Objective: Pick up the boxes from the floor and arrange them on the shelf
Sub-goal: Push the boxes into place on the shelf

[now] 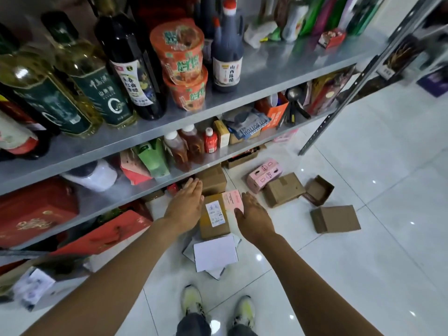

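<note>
Several boxes lie on the white tiled floor. A brown cardboard box with a white label (214,218) lies between my two hands, with a pink box (232,199) tight against its far right side. My left hand (185,204) reaches down with straight fingers on the brown box's left. My right hand (254,217) is flat and open on its right, over the pink box. Neither hand grips anything. A white box (215,253) lies nearer my feet. Further right lie a pink box (264,175), a brown box (283,190), an open small box (318,190) and another brown box (335,218).
A metal shelf unit (278,76) stands at the left, crowded with bottles, noodle cups (180,59) and packets. Red gift boxes (36,212) fill the lower shelves. One more brown box (213,181) sits by the shelf's foot. My shoes (218,306) stand on the tiles below.
</note>
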Motion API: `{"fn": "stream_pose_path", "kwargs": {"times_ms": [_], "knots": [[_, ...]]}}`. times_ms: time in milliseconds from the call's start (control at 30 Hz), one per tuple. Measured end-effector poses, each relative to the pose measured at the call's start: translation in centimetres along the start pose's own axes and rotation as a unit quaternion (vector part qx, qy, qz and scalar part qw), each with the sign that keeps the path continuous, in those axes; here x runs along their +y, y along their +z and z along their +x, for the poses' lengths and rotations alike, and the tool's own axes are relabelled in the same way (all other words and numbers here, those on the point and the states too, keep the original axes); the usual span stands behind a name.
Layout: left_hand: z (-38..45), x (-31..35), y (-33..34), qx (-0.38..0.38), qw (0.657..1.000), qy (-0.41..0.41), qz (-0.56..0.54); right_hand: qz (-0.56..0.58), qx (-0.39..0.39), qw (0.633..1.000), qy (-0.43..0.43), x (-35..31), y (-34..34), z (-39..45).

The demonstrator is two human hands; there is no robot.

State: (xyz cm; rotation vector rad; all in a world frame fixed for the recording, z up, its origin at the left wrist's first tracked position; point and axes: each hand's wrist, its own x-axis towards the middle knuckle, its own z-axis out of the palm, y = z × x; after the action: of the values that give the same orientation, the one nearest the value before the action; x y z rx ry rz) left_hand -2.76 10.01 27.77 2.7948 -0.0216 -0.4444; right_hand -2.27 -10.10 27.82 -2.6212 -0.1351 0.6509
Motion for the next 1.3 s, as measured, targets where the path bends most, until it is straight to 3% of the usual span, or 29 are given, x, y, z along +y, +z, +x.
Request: {"fn": "stream_pose_path", "kwargs": {"times_ms": [333, 467, 600, 733, 900, 1033, 1200, 1300], "knots": [[6.5, -0.7, 5.4, -0.077, 0.995, -0.040, -0.042, 0.043, -0.038, 0.995, 0.082, 2.5, 3.8, 6.4], [10.1, -1.0, 8.7, -0.117, 0.991, -0.064, -0.019, 0.073, -0.065, 0.989, 0.112, 4.5, 5.6, 12.2], [12.6, -2.5, 10.3, -0.112, 0.990, -0.079, -0.023, 0.070, -0.105, 0.988, 0.088, 5.5, 7.2, 16.7], [19.4, -5.2, 15.7, -0.132, 0.987, -0.082, -0.046, 0.087, -0.117, 0.981, 0.125, 8.3, 12.8, 24.9], [28.8, -9.3, 23.6, -0.145, 0.963, -0.179, -0.140, 0.120, -0.072, 0.978, 0.155, 10.7, 19.4, 32.9], [34.2, -11.7, 28.6, -0.177, 0.954, -0.196, -0.141, 0.100, -0.081, 0.981, 0.144, 12.2, 24.4, 39.1], [39.3, -16.7, 35.1, -0.108, 0.928, -0.337, -0.118, 0.186, -0.019, 0.965, 0.186, 13.4, 28.8, 45.9], [41.7, -20.8, 38.1, -0.076, 0.887, -0.409, -0.200, 0.255, -0.009, 0.949, 0.184, 13.8, 30.7, 48.2]]}}
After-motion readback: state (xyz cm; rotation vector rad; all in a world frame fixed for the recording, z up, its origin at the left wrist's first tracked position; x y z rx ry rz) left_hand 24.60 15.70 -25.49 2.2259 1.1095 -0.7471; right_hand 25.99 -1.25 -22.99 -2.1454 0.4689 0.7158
